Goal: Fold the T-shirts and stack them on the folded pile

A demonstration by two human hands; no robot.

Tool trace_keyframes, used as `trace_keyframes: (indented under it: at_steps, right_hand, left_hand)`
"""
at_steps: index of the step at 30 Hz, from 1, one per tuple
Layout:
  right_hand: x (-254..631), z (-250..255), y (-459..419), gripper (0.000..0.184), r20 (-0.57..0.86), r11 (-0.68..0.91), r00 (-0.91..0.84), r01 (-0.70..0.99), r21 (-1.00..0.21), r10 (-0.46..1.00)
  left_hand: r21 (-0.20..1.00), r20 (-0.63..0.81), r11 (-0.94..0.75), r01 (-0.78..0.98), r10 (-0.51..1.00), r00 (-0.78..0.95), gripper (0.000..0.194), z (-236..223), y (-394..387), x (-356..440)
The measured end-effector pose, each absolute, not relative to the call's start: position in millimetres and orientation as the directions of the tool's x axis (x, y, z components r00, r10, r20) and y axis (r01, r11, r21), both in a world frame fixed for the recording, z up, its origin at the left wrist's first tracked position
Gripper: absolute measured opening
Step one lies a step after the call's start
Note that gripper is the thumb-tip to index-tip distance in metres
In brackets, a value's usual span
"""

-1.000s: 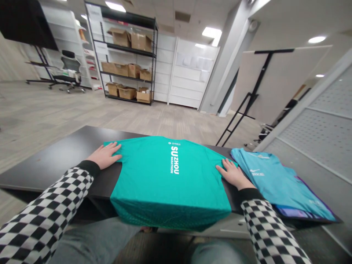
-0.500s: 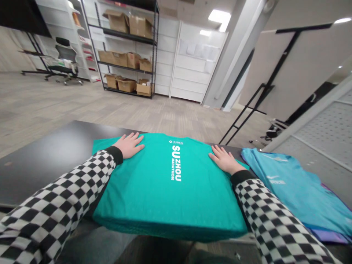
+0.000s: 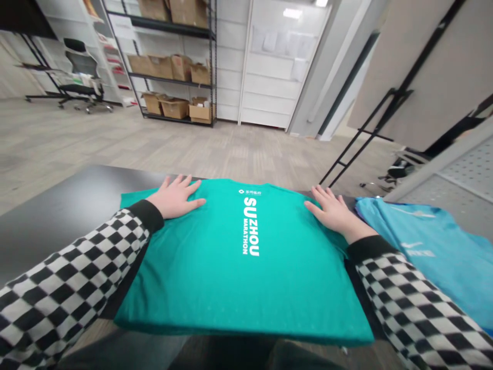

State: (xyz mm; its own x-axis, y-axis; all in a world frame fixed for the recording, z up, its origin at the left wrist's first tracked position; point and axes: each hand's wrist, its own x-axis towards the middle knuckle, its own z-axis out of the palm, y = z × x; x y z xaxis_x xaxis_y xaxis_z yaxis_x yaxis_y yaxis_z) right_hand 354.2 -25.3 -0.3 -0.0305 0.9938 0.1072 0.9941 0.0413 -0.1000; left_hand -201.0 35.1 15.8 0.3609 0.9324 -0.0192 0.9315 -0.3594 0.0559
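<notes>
A teal T-shirt (image 3: pixel 215 262) with white "SUZHOU MARATHON" lettering lies spread out in front of me, its neckline at the far edge of the dark table (image 3: pixel 73 205). My left hand (image 3: pixel 177 198) rests flat on its left shoulder, fingers spread and pointing away. On the opposite shoulder lies my right hand (image 3: pixel 331 208), also flat with its fingers apart. The shirt's hem reaches the near table edge. Light blue shirts (image 3: pixel 435 246) lie in a pile right of my right forearm.
Beyond the table, a black shelf rack (image 3: pixel 171 79) holds several cardboard boxes. An office chair (image 3: pixel 82 72) stands at the far left. A board on a black stand (image 3: pixel 389 113) is at the right, near a perforated grey panel (image 3: pixel 462 174).
My view has tipped downward and come closer to the shirt. Both hands stay on the shoulders, slightly farther apart in view. The shirt's near edge looks flatter.
</notes>
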Motion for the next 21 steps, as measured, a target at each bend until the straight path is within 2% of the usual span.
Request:
trace_keyframes:
  at_steps: [3,6,10,13,21]
  right_hand:
    - [323.7,13.7,-16.4,0.088,0.204,0.184,-0.163,0.979,-0.088,0.965]
    - [288.7,12.8,-4.5,0.086,0.111,0.28,-0.268,0.954,-0.106,0.957]
    - [269.8,-5.7,9.0,0.091,-0.013,0.26,-0.265,0.956,-0.139,0.964]
    - [276.0,-16.0,14.9,0.094,0.0,0.271,-0.274,0.951,-0.15,0.962]
    - [280.4,-16.9,19.6,0.095,0.008,0.269,-0.271,0.951,-0.151,0.963]
  left_hand:
    - [0.098,0.0,-0.477,0.873,0.878,0.479,0.089,26.4,39.9,-165.8]
    - [0.172,-0.029,-0.567,0.805,0.814,0.58,0.087,21.8,52.7,-134.2]
    - [0.172,-0.037,-0.589,0.79,0.797,0.602,0.093,3.1,66.2,-119.4]
    - [0.166,-0.038,-0.597,0.785,0.792,0.61,0.099,-4.5,69.7,-123.0]
    - [0.16,-0.035,-0.594,0.788,0.795,0.606,0.098,-5.0,75.1,-125.1]
